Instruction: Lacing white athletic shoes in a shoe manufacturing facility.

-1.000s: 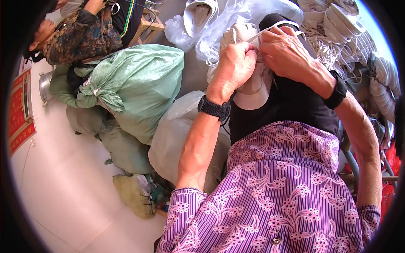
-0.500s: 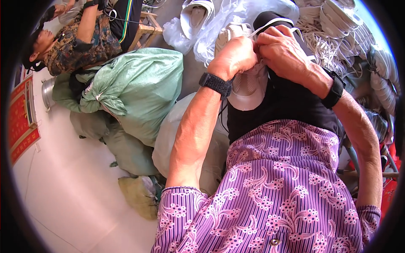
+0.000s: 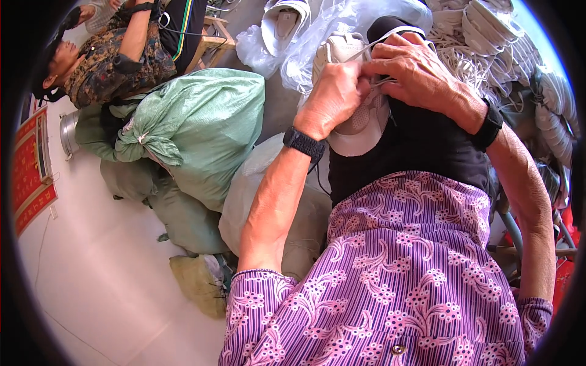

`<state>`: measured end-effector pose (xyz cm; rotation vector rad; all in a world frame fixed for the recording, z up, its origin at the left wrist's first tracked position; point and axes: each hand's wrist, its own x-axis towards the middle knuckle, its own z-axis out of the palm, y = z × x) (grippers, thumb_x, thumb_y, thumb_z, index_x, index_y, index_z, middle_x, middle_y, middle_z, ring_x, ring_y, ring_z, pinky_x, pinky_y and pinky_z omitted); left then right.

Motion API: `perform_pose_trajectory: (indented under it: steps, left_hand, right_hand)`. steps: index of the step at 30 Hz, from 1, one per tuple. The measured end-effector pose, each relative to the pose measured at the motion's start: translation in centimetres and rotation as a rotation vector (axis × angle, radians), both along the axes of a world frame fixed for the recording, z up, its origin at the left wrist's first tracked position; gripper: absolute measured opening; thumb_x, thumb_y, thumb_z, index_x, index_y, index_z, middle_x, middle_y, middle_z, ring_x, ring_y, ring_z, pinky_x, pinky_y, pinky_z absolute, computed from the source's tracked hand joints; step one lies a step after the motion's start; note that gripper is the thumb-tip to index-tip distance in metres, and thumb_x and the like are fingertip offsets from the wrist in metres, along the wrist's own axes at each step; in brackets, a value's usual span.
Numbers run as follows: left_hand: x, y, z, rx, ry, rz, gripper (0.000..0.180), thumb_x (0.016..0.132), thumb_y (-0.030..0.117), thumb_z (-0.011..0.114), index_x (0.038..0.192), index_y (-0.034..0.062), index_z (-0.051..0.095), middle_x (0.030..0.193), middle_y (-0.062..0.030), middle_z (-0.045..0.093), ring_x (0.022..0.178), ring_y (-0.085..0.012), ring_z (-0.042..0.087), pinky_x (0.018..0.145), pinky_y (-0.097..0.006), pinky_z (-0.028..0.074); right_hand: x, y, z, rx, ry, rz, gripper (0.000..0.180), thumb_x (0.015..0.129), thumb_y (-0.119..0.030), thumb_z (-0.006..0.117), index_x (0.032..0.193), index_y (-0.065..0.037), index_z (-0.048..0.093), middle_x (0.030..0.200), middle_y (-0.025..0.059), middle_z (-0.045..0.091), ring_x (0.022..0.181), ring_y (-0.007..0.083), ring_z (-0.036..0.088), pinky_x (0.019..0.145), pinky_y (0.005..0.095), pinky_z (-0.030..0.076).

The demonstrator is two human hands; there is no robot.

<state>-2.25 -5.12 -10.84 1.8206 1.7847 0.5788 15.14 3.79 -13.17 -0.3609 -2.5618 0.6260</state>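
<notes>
A white sneaker (image 3: 359,141) rests against my black-clad leg, its rounded toe toward me and its tongue (image 3: 343,46) at the far end. My left hand (image 3: 334,96) is closed over the lacing area, the fingertips pinched on the shoelace. From the right, my right hand (image 3: 414,72) meets it with bent fingers, also gripping the white shoelace (image 3: 390,33), which loops up over its knuckles. The two hands' fingertips touch or nearly touch. They hide the eyelets and the lace ends between them.
Left of me slump a tied green sack (image 3: 204,128) and a yellowish bag (image 3: 198,283). Another shoe (image 3: 284,27) lies on clear plastic (image 3: 329,24) ahead. White laces (image 3: 473,67) and stacked shoes (image 3: 488,27) crowd the right. A person (image 3: 119,58) works by a wooden stool (image 3: 213,39).
My left hand has shifted slightly left and toward me, baring more of the tongue. The right hand has moved a little right, its fingers spreading over the lace. The sneaker has barely moved.
</notes>
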Motion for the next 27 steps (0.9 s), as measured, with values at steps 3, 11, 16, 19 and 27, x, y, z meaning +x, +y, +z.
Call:
perform_pose_trajectory:
  steps: [3, 11, 16, 19, 27]
  left_hand:
    - [-0.3, -0.9, 0.0, 0.148, -0.012, 0.124, 0.013, 0.083, 0.009, 0.056, 0.084, -0.0018, 0.063, 0.065, -0.0182, 0.062, 0.062, -0.0323, 0.064, 0.058, -0.039, 0.05]
    - [-0.7, -2.1, 0.0, -0.097, -0.558, 0.394, 0.014, 0.091, 0.014, 0.057, 0.094, 0.0028, 0.064, 0.063, 0.002, 0.056, 0.051, -0.0039, 0.049, 0.045, -0.02, 0.04]
    - [-1.3, -2.2, 0.1, -0.101, -0.491, 0.344, 0.017, 0.089, 0.012, 0.053, 0.096, 0.0008, 0.064, 0.065, 0.0007, 0.056, 0.05, -0.0046, 0.047, 0.045, -0.02, 0.04]
    - [-1.5, -2.7, 0.3, -0.171, -0.704, 0.449, 0.02, 0.087, 0.01, 0.05, 0.097, -0.0012, 0.063, 0.065, 0.0006, 0.054, 0.05, -0.0048, 0.046, 0.046, -0.02, 0.041]
    - [-1.2, -3.0, 0.3, -0.127, -0.807, 0.549, 0.02, 0.089, 0.012, 0.049, 0.098, -0.0012, 0.061, 0.064, 0.001, 0.05, 0.05, -0.0053, 0.044, 0.045, -0.021, 0.041]
  right_hand:
    - [0.1, 0.1, 0.3, 0.086, -0.028, 0.014, 0.028, 0.064, -0.015, 0.069, 0.091, -0.013, 0.065, 0.093, 0.001, 0.057, 0.1, 0.0216, 0.052, 0.09, 0.0398, 0.037]
    - [-2.1, -0.2, -0.1, -0.109, -0.074, -0.091, 0.014, 0.078, -0.021, 0.061, 0.087, -0.014, 0.069, 0.088, 0.003, 0.061, 0.094, 0.0218, 0.055, 0.088, 0.04, 0.036]
    - [-2.3, 1.4, 0.8, -0.361, 0.066, -0.043, 0.015, 0.08, -0.019, 0.06, 0.086, -0.006, 0.067, 0.085, 0.007, 0.06, 0.079, 0.0225, 0.06, 0.071, 0.0357, 0.046]
    - [-1.4, 1.8, 1.2, -0.651, 0.116, -0.034, 0.016, 0.083, -0.017, 0.06, 0.088, -0.002, 0.063, 0.082, 0.0079, 0.058, 0.077, 0.0184, 0.059, 0.071, 0.0299, 0.047]
    - [-2.4, 0.3, 0.2, -0.189, 0.045, -0.02, 0.01, 0.072, -0.017, 0.063, 0.078, -0.009, 0.064, 0.081, 0.0078, 0.06, 0.08, 0.0275, 0.06, 0.073, 0.04, 0.046]
